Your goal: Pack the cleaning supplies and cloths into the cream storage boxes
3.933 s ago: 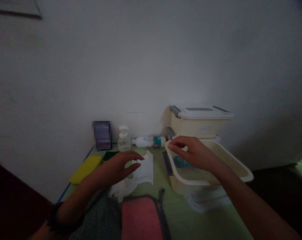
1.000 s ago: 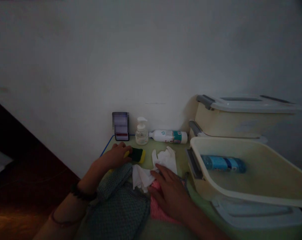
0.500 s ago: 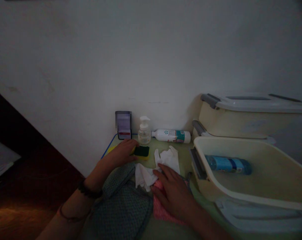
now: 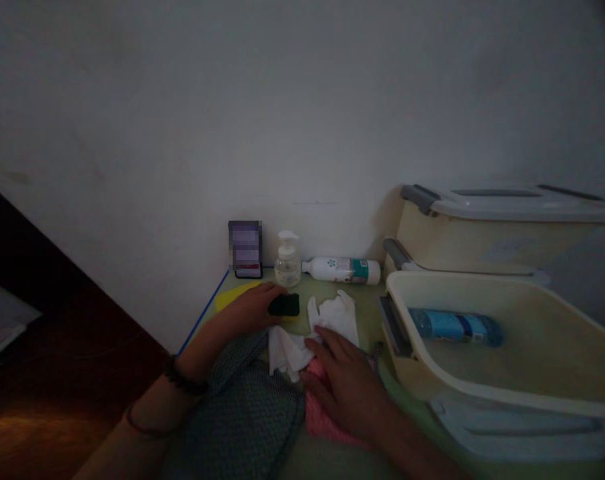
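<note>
My left hand (image 4: 259,305) reaches over the table with its fingers curled around the left end of a sponge (image 4: 285,305), dark green on top and yellow below. Beneath and behind that hand lies a flat yellow cloth (image 4: 232,295). My right hand (image 4: 349,387) rests, fingers spread, on a pink cloth (image 4: 322,420). At its fingertips are crumpled white gloves or cloths (image 4: 289,353), with another white piece (image 4: 338,317) just beyond. A grey-green woven cloth (image 4: 247,417) is spread below my left forearm.
Against the wall stand a phone (image 4: 245,247) and a clear pump bottle (image 4: 287,263); a white bottle (image 4: 342,270) lies beside them. At right, an open cream bin (image 4: 447,380) holds a blue bottle (image 4: 457,327). A lidded bin (image 4: 482,240) is behind it.
My left hand has shifted slightly right over the sponge, uncovering more of the yellow cloth. My right hand stays on the pink cloth.
</note>
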`<state>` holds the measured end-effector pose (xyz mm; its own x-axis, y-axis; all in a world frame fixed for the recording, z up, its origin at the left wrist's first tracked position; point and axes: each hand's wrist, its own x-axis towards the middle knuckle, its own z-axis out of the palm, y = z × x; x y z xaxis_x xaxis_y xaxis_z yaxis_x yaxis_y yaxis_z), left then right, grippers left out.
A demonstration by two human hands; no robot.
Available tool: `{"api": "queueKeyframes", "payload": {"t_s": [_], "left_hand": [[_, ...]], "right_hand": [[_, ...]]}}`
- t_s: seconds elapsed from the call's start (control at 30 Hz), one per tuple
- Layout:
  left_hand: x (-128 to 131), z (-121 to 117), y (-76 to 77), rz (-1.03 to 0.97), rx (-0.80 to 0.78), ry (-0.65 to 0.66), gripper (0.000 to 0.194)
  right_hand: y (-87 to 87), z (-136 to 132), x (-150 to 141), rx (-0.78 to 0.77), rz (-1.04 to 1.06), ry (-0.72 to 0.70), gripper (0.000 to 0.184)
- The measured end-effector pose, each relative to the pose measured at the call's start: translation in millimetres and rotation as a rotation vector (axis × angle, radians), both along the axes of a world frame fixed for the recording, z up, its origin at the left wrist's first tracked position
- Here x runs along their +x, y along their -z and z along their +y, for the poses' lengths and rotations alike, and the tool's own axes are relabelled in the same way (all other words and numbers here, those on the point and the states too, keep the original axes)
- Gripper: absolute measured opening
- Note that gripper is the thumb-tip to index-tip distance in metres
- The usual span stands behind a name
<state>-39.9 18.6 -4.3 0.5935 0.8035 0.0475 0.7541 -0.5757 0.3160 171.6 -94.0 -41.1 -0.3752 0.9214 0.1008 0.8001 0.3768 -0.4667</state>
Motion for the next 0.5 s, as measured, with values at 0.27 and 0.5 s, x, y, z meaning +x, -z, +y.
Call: {"api": "queueKeyframes", "payload": {"t_s": [0.27, 0.5], "left_hand": [[11.2, -14.1, -13.1, -0.251, -0.004, 0.083, 0.044], [31.1, -53.0, 12.0, -0.438, -0.161, 0.046, 0.042]], "right_hand": [[13.7, 7.7, 4.1, -0.070, 0.448, 0.130, 0.053], [18.8, 19.2, 7.0, -0.128, 0.719, 0.169, 0.049]]}}
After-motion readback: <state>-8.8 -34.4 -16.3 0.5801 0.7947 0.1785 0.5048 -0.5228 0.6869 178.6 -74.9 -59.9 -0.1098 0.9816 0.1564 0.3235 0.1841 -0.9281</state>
